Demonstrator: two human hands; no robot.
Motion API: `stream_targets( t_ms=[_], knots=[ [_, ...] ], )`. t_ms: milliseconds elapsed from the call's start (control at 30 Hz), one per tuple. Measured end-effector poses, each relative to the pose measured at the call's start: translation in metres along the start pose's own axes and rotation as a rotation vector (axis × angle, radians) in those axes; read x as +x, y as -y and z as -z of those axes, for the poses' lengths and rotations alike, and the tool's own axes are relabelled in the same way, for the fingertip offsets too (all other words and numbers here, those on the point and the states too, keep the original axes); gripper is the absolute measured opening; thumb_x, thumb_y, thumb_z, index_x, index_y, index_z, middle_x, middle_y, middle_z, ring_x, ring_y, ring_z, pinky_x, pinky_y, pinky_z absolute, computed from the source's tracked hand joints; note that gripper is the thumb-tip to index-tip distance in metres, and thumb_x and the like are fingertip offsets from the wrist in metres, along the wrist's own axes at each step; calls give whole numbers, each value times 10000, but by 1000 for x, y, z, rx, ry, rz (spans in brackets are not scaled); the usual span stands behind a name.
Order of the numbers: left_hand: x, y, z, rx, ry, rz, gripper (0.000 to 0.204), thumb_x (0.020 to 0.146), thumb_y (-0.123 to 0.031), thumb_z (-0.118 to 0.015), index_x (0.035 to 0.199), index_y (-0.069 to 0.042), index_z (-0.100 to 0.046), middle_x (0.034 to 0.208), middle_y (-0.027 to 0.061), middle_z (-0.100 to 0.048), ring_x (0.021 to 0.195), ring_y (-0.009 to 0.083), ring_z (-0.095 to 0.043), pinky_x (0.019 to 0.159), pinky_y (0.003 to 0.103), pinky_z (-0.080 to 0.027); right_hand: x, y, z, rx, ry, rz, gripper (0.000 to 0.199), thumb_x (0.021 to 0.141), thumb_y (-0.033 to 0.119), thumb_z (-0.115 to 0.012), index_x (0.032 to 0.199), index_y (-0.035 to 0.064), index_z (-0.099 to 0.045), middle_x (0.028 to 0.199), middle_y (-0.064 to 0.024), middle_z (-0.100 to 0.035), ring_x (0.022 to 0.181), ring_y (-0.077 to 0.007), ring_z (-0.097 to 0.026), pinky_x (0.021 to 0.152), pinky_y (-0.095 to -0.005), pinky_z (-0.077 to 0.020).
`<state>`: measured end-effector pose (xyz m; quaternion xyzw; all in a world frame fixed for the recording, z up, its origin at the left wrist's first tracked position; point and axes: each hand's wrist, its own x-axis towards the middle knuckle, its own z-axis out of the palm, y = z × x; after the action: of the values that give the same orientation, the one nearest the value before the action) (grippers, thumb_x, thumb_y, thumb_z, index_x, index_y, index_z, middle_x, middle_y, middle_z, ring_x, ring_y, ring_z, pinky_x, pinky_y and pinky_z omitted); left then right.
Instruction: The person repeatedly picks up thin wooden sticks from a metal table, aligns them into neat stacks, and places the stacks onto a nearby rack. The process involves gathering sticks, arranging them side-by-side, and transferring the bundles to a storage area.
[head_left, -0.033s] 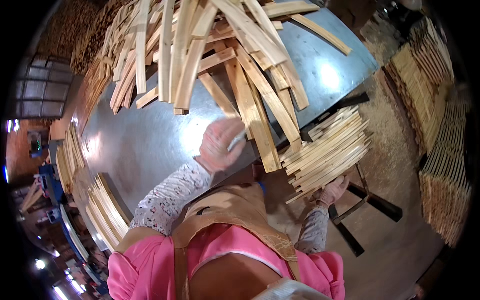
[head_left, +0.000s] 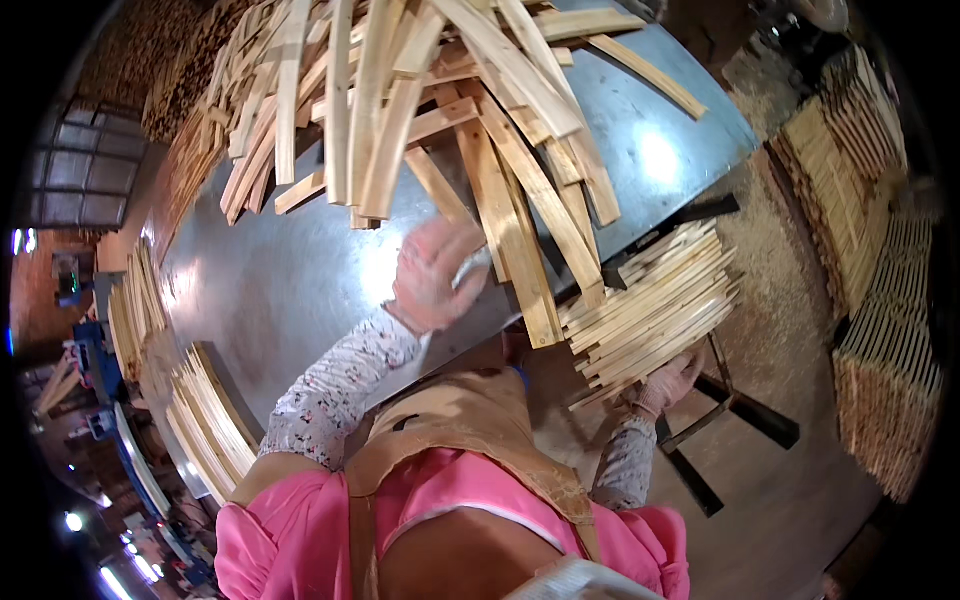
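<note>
Metal table (head_left: pixel 230 275), loose wood strips (head_left: pixel 370 110) heaped on its far side. My left hand (head_left: pixel 436 275) is over the near part, blurred; can't tell if fingers are apart or together. My right hand (head_left: pixel 669 384) is at the slat stack's (head_left: pixel 655 315) near edge, beside the table; can't tell if clamped.

Stacked wooden slats (head_left: pixel 655 315), floor sawdust (head_left: pixel 778 245) and a metal table (head_left: pixel 245 290) show a workshop.
</note>
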<state>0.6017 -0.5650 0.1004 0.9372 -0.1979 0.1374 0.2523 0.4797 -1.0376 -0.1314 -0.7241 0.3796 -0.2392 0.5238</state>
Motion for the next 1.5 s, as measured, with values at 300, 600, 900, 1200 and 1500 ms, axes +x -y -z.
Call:
stream_targets(
  t_ms=[300, 600, 900, 1200, 1500],
  knots=[
    [114, 100, 58, 513, 1, 885, 1178, 778, -537, -910, 1709, -168, -289, 1734, 246, -222, 1585, 478, -293, 1246, 596, -359, -94, 320, -210, 152, 974, 352, 401, 1065, 171, -628, 1401, -46, -664, 1348, -201, -720, 1285, -268, -660, 1123, -356, -490],
    [10, 152, 46, -374, -202, 959, 848, 826, -291, -785, 1564, -23, -464, 1194, 293, -737, 1126, 400, -738, 989, 464, -563, -174, 311, -488, 68, 1167, 394, 517, 1018, 412, -652, 1390, 54, -639, 1238, -171, -741, 1109, -297, -696, 978, -372, -536],
    [-285, 126, 106, -554, -486, 1241, 553, 1067, -469, -632, 1267, 44, -679, 1033, 185, -756, 931, 311, -676, 876, 438, -537, -419, 231, -492, -84, 1394, 912, 478, 970, 272, -755, 1404, 80, -691, 1139, -91, -787, 1039, -198, -705, 903, -339, -532],
    [-687, 108, 277, 657, 96, 2186, 889, 1025, -408, -694, 1741, -148, -236, 1811, 175, -186, 1652, 331, -238, 1363, 466, -151, -489, 327, -410, -584, 804, 1000, 906, 860, 486, -790, 1586, 32, -494, 1430, -292, -648, 1328, -446, -614, 1145, -490, -493],
    [-574, 184, 253, -46, -478, 1235, 483, 1009, -213, -704, 1456, -44, -629, 1422, 202, -668, 1328, 377, -624, 1165, 466, -479, -500, 266, -464, -719, 902, 936, 429, 984, 301, -653, 1325, 41, -661, 1174, -254, -754, 1041, -462, -736, 925, -527, -597]
  ],
)
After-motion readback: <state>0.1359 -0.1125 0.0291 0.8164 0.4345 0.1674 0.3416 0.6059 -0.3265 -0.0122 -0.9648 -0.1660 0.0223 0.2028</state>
